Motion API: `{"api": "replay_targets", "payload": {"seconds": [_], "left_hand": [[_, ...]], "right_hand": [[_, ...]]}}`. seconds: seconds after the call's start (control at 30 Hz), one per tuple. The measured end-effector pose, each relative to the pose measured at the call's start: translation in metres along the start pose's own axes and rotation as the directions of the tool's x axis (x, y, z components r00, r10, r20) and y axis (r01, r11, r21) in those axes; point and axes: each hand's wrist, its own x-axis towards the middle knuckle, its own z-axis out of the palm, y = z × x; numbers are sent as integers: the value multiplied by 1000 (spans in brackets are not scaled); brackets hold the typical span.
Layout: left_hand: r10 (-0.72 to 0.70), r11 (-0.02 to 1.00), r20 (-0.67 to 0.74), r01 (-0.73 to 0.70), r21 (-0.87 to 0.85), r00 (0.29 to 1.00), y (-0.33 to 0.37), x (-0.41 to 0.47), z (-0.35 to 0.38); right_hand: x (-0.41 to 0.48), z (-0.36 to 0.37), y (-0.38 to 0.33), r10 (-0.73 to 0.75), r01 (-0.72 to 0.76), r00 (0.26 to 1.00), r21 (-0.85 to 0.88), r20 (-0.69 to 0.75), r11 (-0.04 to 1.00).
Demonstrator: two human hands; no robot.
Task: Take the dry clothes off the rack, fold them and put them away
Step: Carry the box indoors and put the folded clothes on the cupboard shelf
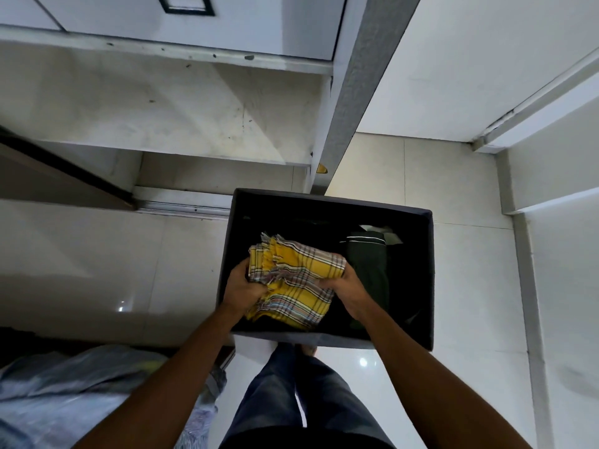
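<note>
Inside the dark box [327,339], over its left half, I saw the folded yellow checked cloth [301,281] held between both hands. The left hand [241,288] gripped the cloth's left edge, fingers curled in against the fringed layers; the right hand [348,291] was clamped on its right edge, thumb across the top and fingers wrapped round the side. I could not tell whether the cloth already rested on the bottom of the box or hung just above it. Just right of the cloth, also in the box, lay a dark green garment [368,264] with a thin white stripe near its far end; the right hand sat close against it. At the far right of the box a pale scrap [379,229] showed behind that garment. The box stood on glossy pale floor tiles [421,176]. Beyond its far wall I made out a scuffed white shelf [162,108]; a grey door edge [350,92] rose near the box's far side. Nearer than the box were legs in jeans [285,400]; to its near left lay a bluish-grey heap of fabric [64,393].
</note>
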Motion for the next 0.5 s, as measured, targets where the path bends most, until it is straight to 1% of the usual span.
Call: {"api": "replay_targets", "payload": {"seconds": [0.07, 0.13, 0.2, 0.27, 0.4, 0.5], "left_hand": [[-12, 999, 51, 15, -51, 999, 8, -13, 0], [-15, 998, 90, 21, -65, 996, 19, -26, -4], [6, 998, 133, 2, -55, 991, 30, -38, -9], [41, 995, 152, -27, -95, 987, 43, -51, -15], [107, 940, 155, -49, -338, 982, 71, -71, -28], [186, 894, 144, -107, -436, 972, 98, -79, -39]], "right_hand": [[-16, -3, 3, -21, 22, 1000, 47, -14, 999], [-31, -6, 0, -37, 40, 999, 127, -31, 991], [-43, -9, -3, -87, 90, 996, 189, -23, 978], [-59, -10, -12, -116, 115, 993, 254, -10, 960], [-78, -10, -45, -167, 133, 984, 374, 60, 918], [-89, -5, -83, -202, 146, 973, 380, 113, 914]]}}
